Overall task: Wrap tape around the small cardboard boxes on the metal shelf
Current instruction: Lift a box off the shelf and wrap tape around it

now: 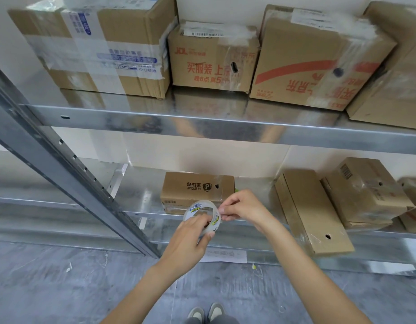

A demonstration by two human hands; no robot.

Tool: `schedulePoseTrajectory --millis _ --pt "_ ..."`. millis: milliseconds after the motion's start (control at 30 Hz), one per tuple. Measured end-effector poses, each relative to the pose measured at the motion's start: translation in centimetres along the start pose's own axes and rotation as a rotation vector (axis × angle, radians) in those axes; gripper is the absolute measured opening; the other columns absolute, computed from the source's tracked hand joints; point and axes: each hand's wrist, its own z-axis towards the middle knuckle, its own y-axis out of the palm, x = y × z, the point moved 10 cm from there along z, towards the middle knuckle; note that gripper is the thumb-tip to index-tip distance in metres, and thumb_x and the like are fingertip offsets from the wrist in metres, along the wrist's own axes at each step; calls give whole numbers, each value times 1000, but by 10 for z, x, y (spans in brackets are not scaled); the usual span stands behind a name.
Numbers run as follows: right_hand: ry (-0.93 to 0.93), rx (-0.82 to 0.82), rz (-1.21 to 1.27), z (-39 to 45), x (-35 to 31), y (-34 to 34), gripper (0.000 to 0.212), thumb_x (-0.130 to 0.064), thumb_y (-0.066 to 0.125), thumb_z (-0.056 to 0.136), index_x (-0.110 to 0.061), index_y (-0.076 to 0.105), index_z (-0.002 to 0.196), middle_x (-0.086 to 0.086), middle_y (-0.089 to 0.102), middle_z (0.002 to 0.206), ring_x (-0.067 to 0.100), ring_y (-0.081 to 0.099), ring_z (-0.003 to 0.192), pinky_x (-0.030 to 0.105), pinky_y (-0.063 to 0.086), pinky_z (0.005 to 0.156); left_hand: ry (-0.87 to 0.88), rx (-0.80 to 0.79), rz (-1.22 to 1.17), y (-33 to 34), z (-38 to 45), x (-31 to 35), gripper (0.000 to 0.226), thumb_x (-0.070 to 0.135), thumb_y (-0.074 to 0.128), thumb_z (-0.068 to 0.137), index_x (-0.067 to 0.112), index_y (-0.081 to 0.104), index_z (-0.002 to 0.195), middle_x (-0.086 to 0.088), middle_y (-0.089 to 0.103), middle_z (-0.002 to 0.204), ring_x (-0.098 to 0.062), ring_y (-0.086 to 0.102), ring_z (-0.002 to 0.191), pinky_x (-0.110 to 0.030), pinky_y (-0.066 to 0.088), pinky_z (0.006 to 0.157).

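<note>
Tape roll point(202, 215) up in front of the small cardboard box point(197, 191), left hand point(190, 244) curled round its lower rim. Right hand point(242, 208) just beside the roll, fingertips pinching at its right edge. The box sits on the lower tier of the metal shelf point(155, 122), more boxes point(338, 206) to its right, bigger cartons point(214, 59) on the tier above.

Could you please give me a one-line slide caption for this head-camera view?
Left hand holds a clear tape roll while the right hand picks at its edge, before a small cardboard box.
</note>
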Motion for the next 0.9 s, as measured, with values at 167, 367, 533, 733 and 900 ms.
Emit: schedulePoseTrajectory --millis 167,367,533,733,900 --pt "37 -97 -39 5 1 0 6 10 65 83 7 71 84 8 69 63 10 65 55 16 54 57 22 -53 -15 2 1 -4 19 19 52 100 18 56 118 7 60 106 -14 52 98 -33 41 90" --pt "51 -156 -83 6 3 4 11 1 67 84 -4 71 76 2 67 62 7 59 53 16 50 54 -3 -84 -39 3 1 -13 24 23 51 101 21 55 124 12 58 113 -6 48 105 -28 37 94" --pt "18 -75 -160 4 6 9 14 -4 63 80 -8 61 67 3 55 60 9 47 52 19 40 52 -15 -98 -84 6 -1 -15 24 25 51 101 21 55 124 12 59 111 -6 49 102 -30 41 91" --pt "-128 13 -121 -5 -6 14 25 5 59 79 -15 53 65 -10 51 53 -1 43 45 15 36 47 -84 -134 -252 11 -3 -23 26 34 51 98 31 53 124 14 63 110 -9 57 102 -35 48 91" --pt "-160 6 -2 -13 -11 10 17 -3 63 87 -11 56 75 3 56 67 10 51 61 21 44 60 -124 -98 -353 9 -1 -23 28 36 52 95 60 49 109 23 62 104 -5 57 99 -24 45 87"
